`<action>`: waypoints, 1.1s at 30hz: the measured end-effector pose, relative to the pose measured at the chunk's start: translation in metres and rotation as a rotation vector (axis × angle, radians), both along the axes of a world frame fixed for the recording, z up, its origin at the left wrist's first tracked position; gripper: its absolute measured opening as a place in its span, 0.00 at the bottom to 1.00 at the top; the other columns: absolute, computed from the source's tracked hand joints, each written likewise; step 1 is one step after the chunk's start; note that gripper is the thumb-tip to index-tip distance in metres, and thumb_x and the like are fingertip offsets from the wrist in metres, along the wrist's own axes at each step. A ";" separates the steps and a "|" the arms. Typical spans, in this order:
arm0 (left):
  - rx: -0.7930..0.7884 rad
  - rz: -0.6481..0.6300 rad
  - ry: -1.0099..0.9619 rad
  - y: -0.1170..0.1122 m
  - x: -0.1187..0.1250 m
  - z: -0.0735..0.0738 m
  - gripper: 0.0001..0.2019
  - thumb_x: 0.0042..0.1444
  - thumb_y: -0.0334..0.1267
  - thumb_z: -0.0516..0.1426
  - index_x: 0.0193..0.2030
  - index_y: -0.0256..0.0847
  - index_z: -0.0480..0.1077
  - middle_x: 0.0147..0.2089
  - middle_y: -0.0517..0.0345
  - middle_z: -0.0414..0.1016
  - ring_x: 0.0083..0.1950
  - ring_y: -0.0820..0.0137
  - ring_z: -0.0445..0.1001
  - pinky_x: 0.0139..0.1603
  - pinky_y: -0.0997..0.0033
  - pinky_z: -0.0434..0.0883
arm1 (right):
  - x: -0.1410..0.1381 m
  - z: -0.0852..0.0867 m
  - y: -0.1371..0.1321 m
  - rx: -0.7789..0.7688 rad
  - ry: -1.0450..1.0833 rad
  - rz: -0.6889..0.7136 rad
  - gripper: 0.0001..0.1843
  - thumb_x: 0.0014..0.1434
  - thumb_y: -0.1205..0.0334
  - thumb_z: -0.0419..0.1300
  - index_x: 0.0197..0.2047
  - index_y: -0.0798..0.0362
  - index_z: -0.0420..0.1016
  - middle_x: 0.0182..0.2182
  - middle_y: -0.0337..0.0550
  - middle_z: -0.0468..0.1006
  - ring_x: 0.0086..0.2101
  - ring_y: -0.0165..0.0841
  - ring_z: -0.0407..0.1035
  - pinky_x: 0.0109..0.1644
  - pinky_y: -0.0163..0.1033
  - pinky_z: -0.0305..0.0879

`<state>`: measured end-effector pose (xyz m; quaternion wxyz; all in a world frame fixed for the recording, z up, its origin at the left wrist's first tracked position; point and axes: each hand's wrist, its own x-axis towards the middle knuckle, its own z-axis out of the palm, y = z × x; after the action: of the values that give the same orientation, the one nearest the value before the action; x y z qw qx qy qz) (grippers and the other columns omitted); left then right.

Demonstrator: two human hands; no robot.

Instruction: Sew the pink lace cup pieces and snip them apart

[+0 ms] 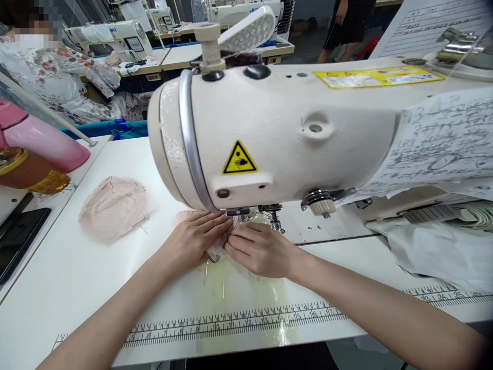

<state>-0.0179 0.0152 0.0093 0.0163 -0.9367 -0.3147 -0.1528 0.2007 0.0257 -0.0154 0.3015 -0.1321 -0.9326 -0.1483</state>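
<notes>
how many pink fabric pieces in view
2: a loose piece lies at left on the table; a second piece shows between left hand and right hand. Others may be hidden beneath.

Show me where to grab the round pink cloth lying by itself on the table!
Probably pinch the round pink cloth by its right edge, coming from the right, where the left hand is nearest. It looks thin and lies flat, so slide a fingertip under the edge. Grip the cloth, not the loose threads sticking out there.
</notes>
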 end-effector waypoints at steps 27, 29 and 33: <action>0.077 0.149 0.120 -0.008 0.013 -0.005 0.30 0.49 0.28 0.49 0.62 0.26 0.62 0.57 0.39 0.72 0.54 0.56 0.75 0.55 0.54 0.71 | 0.011 0.006 0.002 0.004 -0.002 -0.172 0.13 0.59 0.79 0.53 0.34 0.54 0.73 0.30 0.37 0.74 0.36 0.29 0.65 0.30 0.36 0.57; 0.097 0.151 0.131 -0.009 0.015 -0.004 0.29 0.51 0.29 0.49 0.61 0.26 0.63 0.57 0.39 0.72 0.54 0.57 0.75 0.55 0.54 0.72 | 0.013 0.009 0.000 -0.018 -0.043 -0.203 0.14 0.59 0.79 0.52 0.34 0.53 0.73 0.31 0.38 0.74 0.38 0.30 0.65 0.28 0.37 0.54; 0.126 0.156 0.158 -0.010 0.018 -0.001 0.26 0.54 0.31 0.48 0.60 0.25 0.64 0.57 0.39 0.73 0.53 0.56 0.76 0.53 0.54 0.72 | 0.015 0.012 -0.003 -0.035 -0.060 -0.283 0.16 0.60 0.81 0.49 0.35 0.53 0.73 0.33 0.36 0.74 0.36 0.28 0.62 0.28 0.39 0.47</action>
<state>-0.0001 0.0054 0.0086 0.1116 -0.9155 -0.3743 -0.0962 0.2160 0.0229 -0.0032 0.2471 -0.2628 -0.9157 -0.1770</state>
